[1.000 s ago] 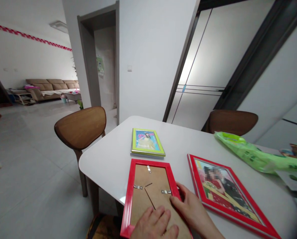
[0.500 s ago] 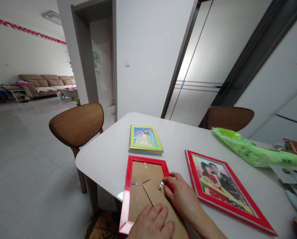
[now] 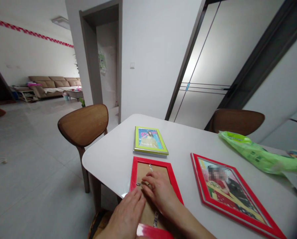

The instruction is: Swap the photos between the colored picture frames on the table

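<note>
The red frame lies face down at the near edge of the bench, backing board seated. Work there looks midway: the right hand bends over the left clip, whether pinching I can't tell; the left hand lies flattened, ungrasping.

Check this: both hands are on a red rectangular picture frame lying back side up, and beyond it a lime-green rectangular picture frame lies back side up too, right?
Not quite: the head view shows the lime-green rectangular picture frame lying picture side up. It does lie beyond the red rectangular picture frame, which is back side up under the left hand and right hand.
</note>
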`<state>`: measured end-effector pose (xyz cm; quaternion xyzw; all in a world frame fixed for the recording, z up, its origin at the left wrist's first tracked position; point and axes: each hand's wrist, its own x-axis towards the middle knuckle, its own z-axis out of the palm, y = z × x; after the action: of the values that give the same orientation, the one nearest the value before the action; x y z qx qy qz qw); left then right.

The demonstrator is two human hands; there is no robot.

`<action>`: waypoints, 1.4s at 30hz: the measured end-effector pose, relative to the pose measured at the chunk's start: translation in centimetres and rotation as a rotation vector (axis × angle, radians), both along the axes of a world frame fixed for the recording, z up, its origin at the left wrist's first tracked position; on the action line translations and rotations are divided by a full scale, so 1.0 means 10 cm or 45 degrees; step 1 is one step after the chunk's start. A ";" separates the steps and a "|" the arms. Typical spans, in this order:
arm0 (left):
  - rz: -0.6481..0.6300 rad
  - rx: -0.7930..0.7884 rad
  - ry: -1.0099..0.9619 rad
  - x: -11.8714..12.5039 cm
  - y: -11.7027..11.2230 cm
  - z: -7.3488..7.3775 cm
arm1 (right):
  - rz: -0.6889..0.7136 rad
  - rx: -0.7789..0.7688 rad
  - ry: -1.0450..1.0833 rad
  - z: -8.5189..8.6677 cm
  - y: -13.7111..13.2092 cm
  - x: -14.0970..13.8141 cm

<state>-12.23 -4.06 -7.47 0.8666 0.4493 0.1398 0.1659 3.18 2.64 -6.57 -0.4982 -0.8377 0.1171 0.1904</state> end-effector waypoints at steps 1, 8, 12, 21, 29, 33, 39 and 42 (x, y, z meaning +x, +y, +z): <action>-0.017 -0.034 -0.027 -0.02 0.00 0.00 | 0.019 -0.004 -0.013 -0.01 0.01 -0.08; -0.056 -0.112 -0.048 0.03 0.00 0.08 | -0.081 0.068 -0.071 -0.10 0.14 -0.13; -0.059 -0.160 -0.008 0.02 0.01 0.10 | -0.255 0.143 -0.111 -0.16 0.30 0.06; -0.015 -0.143 -0.010 0.05 0.03 0.05 | -0.247 0.136 -0.106 -0.22 0.43 0.14; -0.012 -0.153 0.010 0.02 0.03 0.05 | -0.071 0.061 -0.008 -0.10 0.24 0.20; 0.002 -0.107 -0.057 0.02 0.04 0.00 | 0.236 -0.244 0.070 0.05 -0.09 0.38; 0.026 -0.111 -0.068 0.06 0.07 0.03 | 0.216 -0.270 0.058 0.13 -0.32 0.37; 0.021 -0.128 -0.075 0.06 0.08 0.06 | 0.137 -0.238 0.065 0.07 -0.30 0.32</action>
<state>-11.62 -3.28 -6.92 0.8490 0.4577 0.1437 0.2212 6.41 -0.36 -5.83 -0.4649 -0.8436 0.2175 0.1579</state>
